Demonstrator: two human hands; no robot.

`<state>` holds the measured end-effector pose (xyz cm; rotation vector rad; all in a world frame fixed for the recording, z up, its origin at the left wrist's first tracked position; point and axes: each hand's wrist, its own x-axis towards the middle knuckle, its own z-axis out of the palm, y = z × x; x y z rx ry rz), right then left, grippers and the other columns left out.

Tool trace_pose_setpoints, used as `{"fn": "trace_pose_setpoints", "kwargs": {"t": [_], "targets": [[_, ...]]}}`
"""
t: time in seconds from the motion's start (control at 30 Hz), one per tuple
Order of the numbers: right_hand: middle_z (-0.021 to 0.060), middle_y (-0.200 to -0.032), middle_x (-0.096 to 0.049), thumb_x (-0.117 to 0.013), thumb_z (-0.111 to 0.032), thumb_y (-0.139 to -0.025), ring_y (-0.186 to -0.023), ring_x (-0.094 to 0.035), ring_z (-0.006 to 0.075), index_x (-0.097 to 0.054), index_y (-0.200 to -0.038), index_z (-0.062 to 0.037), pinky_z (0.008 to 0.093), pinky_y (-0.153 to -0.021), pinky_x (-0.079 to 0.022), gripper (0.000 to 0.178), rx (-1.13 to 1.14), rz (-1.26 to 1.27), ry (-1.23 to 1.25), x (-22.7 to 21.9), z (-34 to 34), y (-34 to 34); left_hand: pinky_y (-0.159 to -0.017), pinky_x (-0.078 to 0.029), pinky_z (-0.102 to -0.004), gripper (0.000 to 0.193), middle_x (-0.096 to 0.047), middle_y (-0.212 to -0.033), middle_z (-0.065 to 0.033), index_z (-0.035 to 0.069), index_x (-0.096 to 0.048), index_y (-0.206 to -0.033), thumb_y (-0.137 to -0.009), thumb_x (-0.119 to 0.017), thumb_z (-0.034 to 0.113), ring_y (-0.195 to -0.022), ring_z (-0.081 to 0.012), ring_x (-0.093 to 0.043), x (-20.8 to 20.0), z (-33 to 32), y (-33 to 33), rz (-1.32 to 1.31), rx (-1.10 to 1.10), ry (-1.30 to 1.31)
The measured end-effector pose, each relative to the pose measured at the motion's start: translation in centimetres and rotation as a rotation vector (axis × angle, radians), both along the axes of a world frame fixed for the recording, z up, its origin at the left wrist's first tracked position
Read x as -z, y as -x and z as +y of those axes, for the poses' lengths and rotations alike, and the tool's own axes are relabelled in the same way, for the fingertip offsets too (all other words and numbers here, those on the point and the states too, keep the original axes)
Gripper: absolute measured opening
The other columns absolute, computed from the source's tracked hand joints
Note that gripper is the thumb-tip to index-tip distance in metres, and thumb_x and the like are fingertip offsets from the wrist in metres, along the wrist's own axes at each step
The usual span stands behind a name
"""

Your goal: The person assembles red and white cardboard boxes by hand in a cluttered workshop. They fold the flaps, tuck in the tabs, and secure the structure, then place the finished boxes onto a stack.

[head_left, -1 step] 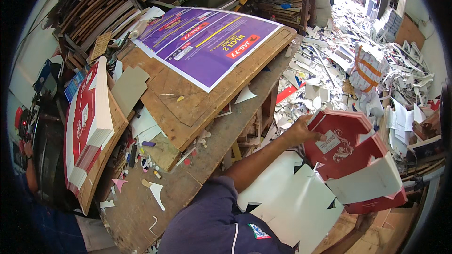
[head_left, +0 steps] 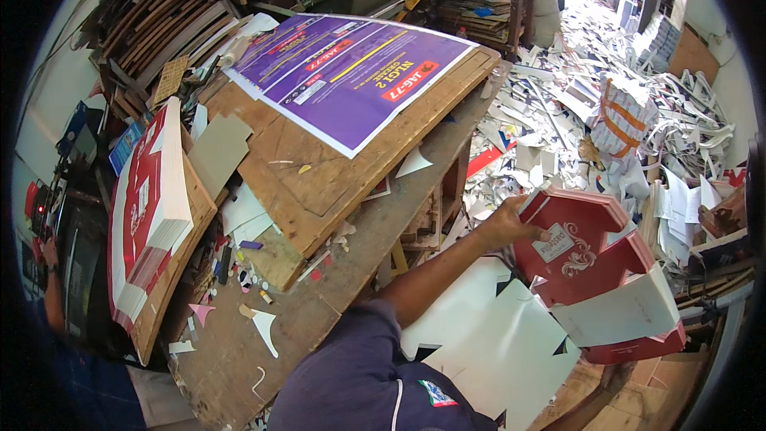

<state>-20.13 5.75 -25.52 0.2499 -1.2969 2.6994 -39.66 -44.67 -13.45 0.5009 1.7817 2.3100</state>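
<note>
Between my two hands is a thick stack of red die-cut cardboard box blanks [head_left: 586, 251] with a pale label and white scroll print. My left hand [head_left: 511, 223] is closed on the upper left corner, its thumb on the printed face. My right hand [head_left: 617, 375] supports the lower edge from below; its fingers are mostly hidden. A white strip of card [head_left: 618, 307] crosses the lower part of the stack. Just below, a large white notched sheet [head_left: 495, 343] lies beside my left forearm.
A worn wooden table [head_left: 311, 315] with paper scraps stands to the left, bearing a board with purple printed sheets [head_left: 343, 80]. Another red-and-white stack [head_left: 148, 199] leans at far left. Paper offcuts [head_left: 535, 124] and a strapped bundle [head_left: 621, 118] cover the floor. Someone's hand [head_left: 49, 254] shows at the left edge.
The red stack has shifted very slightly left and down with my hands. Nothing was taken up or let go.
</note>
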Motion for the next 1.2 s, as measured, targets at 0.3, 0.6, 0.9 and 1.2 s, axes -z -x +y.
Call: {"fn": "trace_pose_setpoints", "kwargs": {"t": [0.3, 0.6, 0.9, 1.2], "targets": [[0.0054, -0.098, -0.066, -0.069, -0.006, -0.095, -0.087, -0.064, 0.0135, -0.061, -0.106, -0.0062, 0.0255, -0.079, -0.054, 0.013, 0.587, -0.125, -0.189, -4.6, -5.8, 0.9, -0.084, -0.058, -0.0308, 0.041, -0.075, -0.103, -0.0082, 0.000, -0.066, -0.118, -0.081, -0.084, 0.005, -0.091, -0.0136, -0.071, -3.7, 1.5, -2.6, -0.052, -0.263, 0.171], [0.0147, -0.103, -0.069, -0.071, -0.008, -0.096, -0.077, -0.058, 0.0098, -0.060, -0.094, 0.0006, 0.0239, -0.071, -0.050, 0.015, 1.108, -0.148, -0.326, -9.1, -12.2, 2.8, -0.083, -0.060, -0.0313, 0.032, -0.074, -0.102, -0.0106, -0.003, -0.067, -0.113, -0.083, -0.078, -0.002, -0.089, -0.0163, -0.071, -2.4, 3.2, -4.0, 0.012, -0.332, -0.014], [0.0115, -0.102, -0.069, -0.074, -0.006, -0.093, -0.077, -0.058, 0.0104, -0.061, -0.094, -0.0012, 0.0243, -0.071, -0.048, 0.013, 1.088, -0.124, -0.566, -9.8, -11.4, 2.4, -0.082, -0.059, -0.0299, 0.042, -0.073, -0.106, -0.0101, -0.002, -0.064, -0.117, -0.081, -0.084, 0.003, -0.091, -0.0153, -0.070, -2.0, 3.0, -4.8, 0.066, -0.431, -0.001], [0.0065, -0.108, -0.063, -0.058, 0.005, -0.093, -0.098, -0.062, 0.0184, -0.057, -0.117, -0.0058, 0.0348, -0.094, -0.052, 0.027, 0.567, -0.277, 0.290, -9.7, -8.1, 3.4, -0.084, -0.059, -0.0309, 0.046, -0.074, -0.105, -0.0098, -0.003, -0.065, -0.120, -0.078, -0.085, 0.001, -0.092, -0.0161, -0.071, -0.9, 0.1, -3.6, 0.036, -0.190, -0.049]]}}
